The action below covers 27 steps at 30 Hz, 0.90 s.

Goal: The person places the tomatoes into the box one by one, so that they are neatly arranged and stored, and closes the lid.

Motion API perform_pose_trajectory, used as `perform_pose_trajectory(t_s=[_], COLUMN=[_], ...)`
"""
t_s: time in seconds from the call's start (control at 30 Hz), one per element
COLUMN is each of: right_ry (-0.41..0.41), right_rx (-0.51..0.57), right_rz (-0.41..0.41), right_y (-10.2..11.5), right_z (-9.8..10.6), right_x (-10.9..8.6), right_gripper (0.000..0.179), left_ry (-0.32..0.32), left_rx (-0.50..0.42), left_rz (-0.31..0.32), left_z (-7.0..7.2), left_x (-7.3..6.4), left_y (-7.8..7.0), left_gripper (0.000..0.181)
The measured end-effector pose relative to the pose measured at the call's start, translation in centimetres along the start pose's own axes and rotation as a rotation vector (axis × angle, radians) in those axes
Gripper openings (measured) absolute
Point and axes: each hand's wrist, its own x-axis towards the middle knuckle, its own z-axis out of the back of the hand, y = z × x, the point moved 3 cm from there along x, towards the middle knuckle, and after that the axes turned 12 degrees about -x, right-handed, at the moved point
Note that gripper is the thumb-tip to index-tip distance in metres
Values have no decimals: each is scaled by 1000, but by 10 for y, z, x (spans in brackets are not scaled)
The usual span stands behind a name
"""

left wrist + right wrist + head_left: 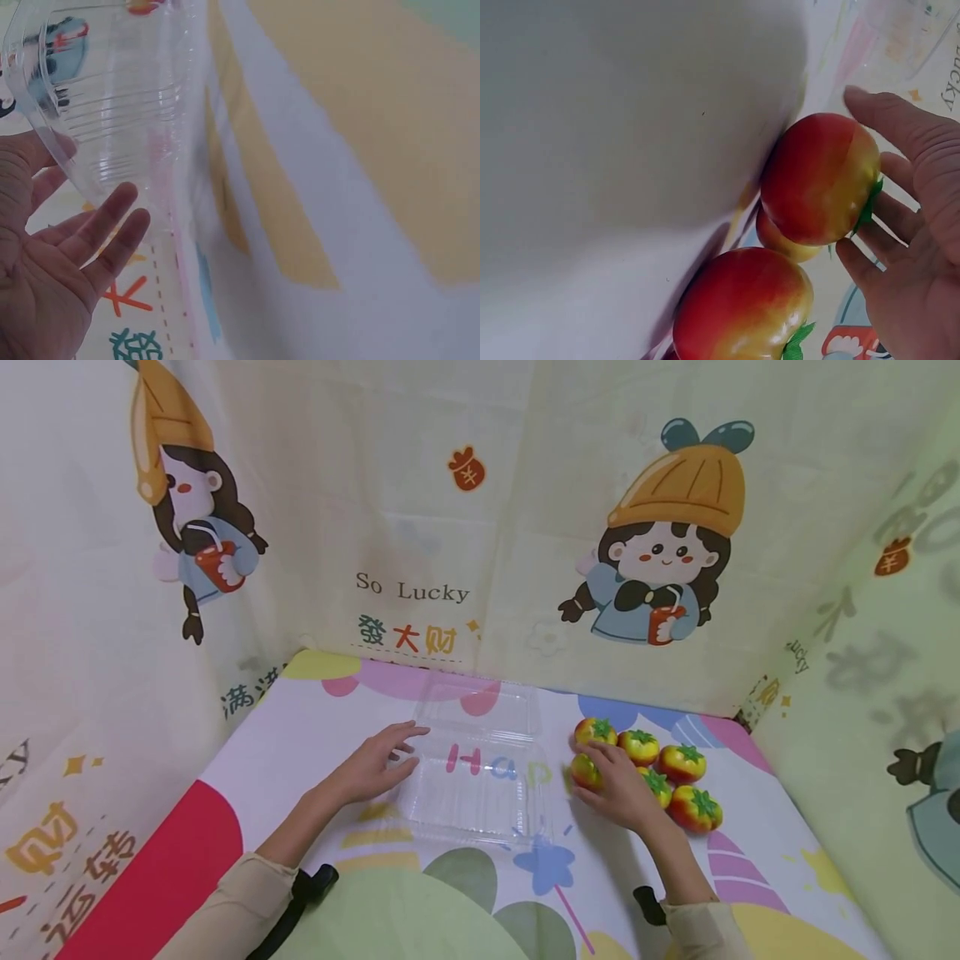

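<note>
A clear plastic clamshell box (467,806) lies unfolded on the table, its lid (480,706) tipped back toward the wall cloth. My left hand (372,766) is at the box's left edge, fingers spread and loosely bent; in the left wrist view the thumb overlaps the rim. To the right of the box sits a group of shiny red-and-yellow toy persimmons (682,764) with green leafy tops. Over the nearest-left persimmon (821,180) my right hand (621,789) reaches, thumb on one side and fingers on the other, not closed round it.
The tablecloth (300,727) has printed coloured shapes and letters. A cartoon-printed cloth (525,527) hangs behind the table and along both sides. Dark straps (296,902) are at both wrists.
</note>
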Motion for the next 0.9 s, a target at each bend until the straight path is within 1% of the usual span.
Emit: perform_pose_trajectory(t_s=[0.07,0.17,0.3,0.47,0.6,0.9], right_ry=[-4,-17,-35,-55,-63,-92], right_rx=[-9,-29,-60,-87,-94,-87], right_rz=[18,56,81,76,72,20], right_y=[0,2,3,3,2,2], right_z=[0,0,-1,-4,-7,-5], right_x=[1,3,4,5,5,2], right_gripper=[69,66,59,57,55,56], left_ry=[9,13,-6,-34,-46,-39], left_rx=[-5,-17,-37,-77,-88,-79], left_rz=[-7,-4,1,7,14,6], left_z=[0,1,1,0,-1,-2], left_x=[3,5,6,4,2,2], left_y=[0,2,5,6,8,7], left_gripper=[49,48,46,45,45,44])
